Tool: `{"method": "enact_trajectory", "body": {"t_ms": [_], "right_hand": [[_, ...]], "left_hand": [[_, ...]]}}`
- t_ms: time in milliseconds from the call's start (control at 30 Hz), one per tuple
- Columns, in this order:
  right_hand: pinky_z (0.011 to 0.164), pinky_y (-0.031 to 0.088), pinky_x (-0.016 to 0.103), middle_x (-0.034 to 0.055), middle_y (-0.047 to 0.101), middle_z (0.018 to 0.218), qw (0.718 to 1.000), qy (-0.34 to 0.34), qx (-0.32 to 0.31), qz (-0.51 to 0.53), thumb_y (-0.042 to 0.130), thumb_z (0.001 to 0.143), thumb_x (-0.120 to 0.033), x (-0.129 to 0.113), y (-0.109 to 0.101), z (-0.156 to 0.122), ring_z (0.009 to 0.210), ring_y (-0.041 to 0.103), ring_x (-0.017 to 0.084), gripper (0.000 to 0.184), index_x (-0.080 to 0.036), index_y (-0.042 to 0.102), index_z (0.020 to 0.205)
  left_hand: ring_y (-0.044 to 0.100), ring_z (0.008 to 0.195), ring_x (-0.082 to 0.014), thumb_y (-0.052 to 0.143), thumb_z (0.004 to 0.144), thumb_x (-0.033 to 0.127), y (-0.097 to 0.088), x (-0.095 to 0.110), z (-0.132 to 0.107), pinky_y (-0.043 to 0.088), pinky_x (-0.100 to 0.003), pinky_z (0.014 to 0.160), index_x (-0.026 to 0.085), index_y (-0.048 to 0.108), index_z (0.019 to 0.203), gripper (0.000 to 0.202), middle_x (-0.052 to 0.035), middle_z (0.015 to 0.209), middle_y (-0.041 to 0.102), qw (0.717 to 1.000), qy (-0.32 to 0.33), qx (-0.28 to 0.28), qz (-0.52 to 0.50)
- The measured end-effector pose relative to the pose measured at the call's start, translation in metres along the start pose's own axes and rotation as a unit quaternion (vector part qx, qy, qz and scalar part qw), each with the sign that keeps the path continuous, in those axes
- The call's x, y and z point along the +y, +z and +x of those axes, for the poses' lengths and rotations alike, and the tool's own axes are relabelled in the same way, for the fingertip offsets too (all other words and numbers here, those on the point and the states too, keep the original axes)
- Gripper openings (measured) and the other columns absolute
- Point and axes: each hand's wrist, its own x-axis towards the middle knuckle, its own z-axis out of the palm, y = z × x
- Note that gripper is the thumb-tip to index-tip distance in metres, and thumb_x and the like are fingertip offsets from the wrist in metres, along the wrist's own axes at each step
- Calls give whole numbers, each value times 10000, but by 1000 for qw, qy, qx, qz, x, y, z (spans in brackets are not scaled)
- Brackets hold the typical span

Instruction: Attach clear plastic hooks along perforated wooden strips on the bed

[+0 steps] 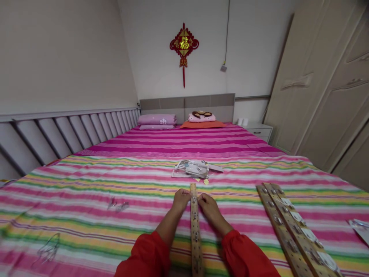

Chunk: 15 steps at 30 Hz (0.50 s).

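A narrow wooden strip [195,227] with rows of holes lies lengthwise before me on the striped cloth, small shiny metal pieces fixed along it. My left hand [181,201] is closed in a pinch at the strip's left edge, near its far end. Opposite it, my right hand [211,209] pinches at the right edge. Between the fingertips sits a metal piece [194,200] on the strip. Whatever the fingers hold is too small to make out.
To the right lie wooden strips [276,219] with metal pieces and white loops. Clear plastic packets [192,168] lie beyond my hands. Thin wire pieces [49,248] and small metal bits [118,204] are on the left. A railing [72,130] borders the bed's left side.
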Motion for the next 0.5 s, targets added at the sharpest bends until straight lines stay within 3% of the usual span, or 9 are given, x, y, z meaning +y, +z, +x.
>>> {"method": "enact_trajectory", "body": {"t_ms": [300, 500], "right_hand": [[524, 289, 267, -54, 422, 497, 1000, 6, 2, -24, 479, 694, -346, -1, 0, -2, 530, 416, 152, 235, -241, 373, 512], [528, 308, 265, -49, 445, 506, 1000, 5, 4, -11, 499, 690, -353, 2, 0, -4, 542, 432, 152, 235, -234, 409, 509]], "left_hand": [[552, 541, -117, 641, 545, 93, 2, -3, 2, 406, -209, 557, 185, 512, 533, 159, 50, 490, 543, 999, -20, 13, 39], [461, 422, -100, 636, 624, 109, 6, -7, 13, 321, -210, 448, 188, 424, 399, 320, 62, 349, 387, 995, -53, -20, 79]]}}
